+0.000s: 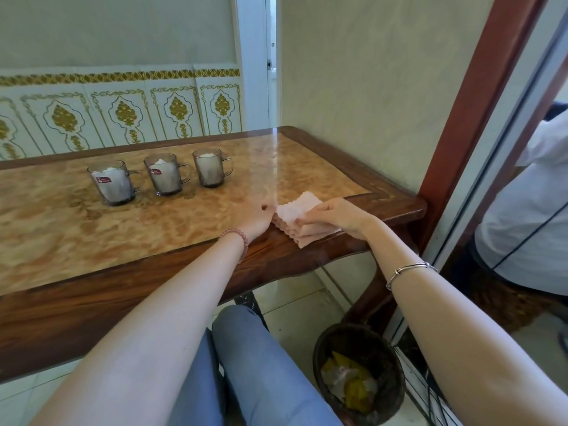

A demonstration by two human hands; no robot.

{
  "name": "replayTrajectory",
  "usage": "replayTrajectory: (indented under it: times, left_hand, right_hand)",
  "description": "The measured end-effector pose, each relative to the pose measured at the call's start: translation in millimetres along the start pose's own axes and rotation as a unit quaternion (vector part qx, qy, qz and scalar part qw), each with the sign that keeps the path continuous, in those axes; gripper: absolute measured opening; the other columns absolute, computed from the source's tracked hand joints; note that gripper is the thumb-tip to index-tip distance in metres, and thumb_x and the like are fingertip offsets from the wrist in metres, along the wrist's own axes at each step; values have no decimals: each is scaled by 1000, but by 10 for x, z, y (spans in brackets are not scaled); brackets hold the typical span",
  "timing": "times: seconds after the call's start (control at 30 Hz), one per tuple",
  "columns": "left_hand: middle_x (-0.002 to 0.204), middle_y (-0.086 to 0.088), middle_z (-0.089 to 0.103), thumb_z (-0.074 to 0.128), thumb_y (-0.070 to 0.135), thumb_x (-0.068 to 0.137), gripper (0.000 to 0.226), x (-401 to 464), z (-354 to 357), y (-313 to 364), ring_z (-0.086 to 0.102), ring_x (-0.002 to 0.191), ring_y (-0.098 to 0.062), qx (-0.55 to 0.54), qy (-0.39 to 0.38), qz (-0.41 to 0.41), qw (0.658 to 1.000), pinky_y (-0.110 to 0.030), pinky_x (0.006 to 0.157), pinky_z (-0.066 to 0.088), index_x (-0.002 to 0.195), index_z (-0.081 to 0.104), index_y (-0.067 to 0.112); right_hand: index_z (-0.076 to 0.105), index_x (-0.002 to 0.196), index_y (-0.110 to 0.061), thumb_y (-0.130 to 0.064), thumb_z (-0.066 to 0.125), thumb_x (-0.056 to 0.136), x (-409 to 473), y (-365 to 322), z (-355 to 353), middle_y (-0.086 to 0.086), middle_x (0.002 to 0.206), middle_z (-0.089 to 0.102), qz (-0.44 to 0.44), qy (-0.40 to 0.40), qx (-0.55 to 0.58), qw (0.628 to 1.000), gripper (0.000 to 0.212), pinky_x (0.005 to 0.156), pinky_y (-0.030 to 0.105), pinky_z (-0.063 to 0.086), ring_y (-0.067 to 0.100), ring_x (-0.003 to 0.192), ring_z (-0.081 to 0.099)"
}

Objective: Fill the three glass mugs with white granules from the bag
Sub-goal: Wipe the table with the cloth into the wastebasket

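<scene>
Three glass mugs stand in a row on the far-left part of the table (pixel 307 155), each one holding white granules up to near the rim: the left mug (pixel 113 182), the middle mug (pixel 165 174) and the right mug (pixel 210 168). The handles all point to the right. No bag is visible in the head view, so the filling seems finished.

I judge that a full mug is rather heavy for its size, stiff, smooth and easy to break. The safe place to take it is the handle, with the other palm under the base, and it must stay upright, because the loose granules pour out easily.

In the head view, both hands are at the near right edge of the table, well apart from the mugs. The right hand (pixel 336 217) lies over a folded pink cloth (pixel 296 221), and its curled fingers (pixel 302 221) press and hold the upper fold. The left hand (pixel 257 221) is just beside the cloth; it looks relaxed and grasps nothing, though its fingertips are partly hidden. A wastebasket (pixel 358 372) stands on the floor below.
</scene>
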State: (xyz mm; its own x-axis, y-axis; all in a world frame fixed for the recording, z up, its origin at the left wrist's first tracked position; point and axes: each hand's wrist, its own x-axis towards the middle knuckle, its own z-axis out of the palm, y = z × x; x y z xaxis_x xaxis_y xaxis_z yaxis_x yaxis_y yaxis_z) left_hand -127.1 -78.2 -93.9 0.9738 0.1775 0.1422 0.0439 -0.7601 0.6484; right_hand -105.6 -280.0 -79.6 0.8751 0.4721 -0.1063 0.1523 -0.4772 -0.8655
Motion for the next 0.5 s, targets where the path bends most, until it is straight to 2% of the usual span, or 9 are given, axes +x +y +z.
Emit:
replayTrajectory:
  times: [0.03,0.07,0.1,0.17,0.23,0.33,0.37,0.43,0.5]
  left_hand:
    - [86,-18,64,54,38,95,42,-3,9,0,60,74,-34,-11,-2,-1,1000,-40,65,48,106,66,-1]
    - [84,-12,65,59,39,92,37,-3,27,-11,56,71,-20,-18,-7,-1,1000,-35,64,47,97,68,3]
    - [87,-5,66,64,36,89,31,-2,40,-13,63,86,-25,-21,-7,-5,1000,-28,67,43,93,70,6]
    - [97,1,65,66,24,87,17,5,60,-10,62,96,-19,-34,14,-23,999,-24,74,41,96,70,11]
    - [92,4,61,64,16,87,23,-22,53,11,61,93,-18,-47,34,-37,998,-25,73,43,109,68,11]
    - [84,10,58,64,15,85,39,-47,42,23,56,83,-12,-32,43,-41,998,-25,72,45,124,61,12]
    - [85,10,58,65,16,85,37,-55,42,32,55,83,-11,-16,45,-44,998,-25,72,44,121,61,13]
    - [88,5,57,64,14,85,17,-41,59,41,53,84,-13,-4,41,-59,997,-26,71,42,102,61,16]
    - [83,3,52,61,10,86,11,-25,50,46,53,84,-17,-17,33,-68,997,-27,69,41,89,52,17]
  right_hand:
    - [78,94,-18,-32,71,85,10,-7,-10,-3,104,75,-7,29,18,999,19,97,22,45,9,106,64]
    - [78,94,-18,-27,69,87,21,-14,-16,-2,103,75,-15,61,48,997,14,94,21,46,8,102,65]
    - [76,94,-18,-18,68,88,34,-16,-29,1,104,74,-21,101,78,992,10,91,22,49,10,99,66]
    - [72,94,-18,-4,69,84,98,43,-72,6,107,72,-18,195,77,978,17,92,27,51,16,102,66]
    - [70,96,-17,-4,70,79,163,126,-128,5,109,71,21,256,12,966,22,94,28,48,19,108,63]
    - [69,111,-9,-18,75,78,214,187,-153,7,120,66,111,229,-61,965,34,95,30,45,24,117,57]
    - [69,114,-7,-24,76,78,219,180,-144,8,121,65,129,204,-79,967,40,95,30,45,24,117,57]
    - [71,109,-6,-32,79,75,235,149,-116,8,114,68,148,176,-98,968,43,88,30,47,24,109,61]
    - [72,105,-3,-33,79,74,276,117,-97,7,103,69,156,164,-107,968,44,79,30,47,22,98,63]
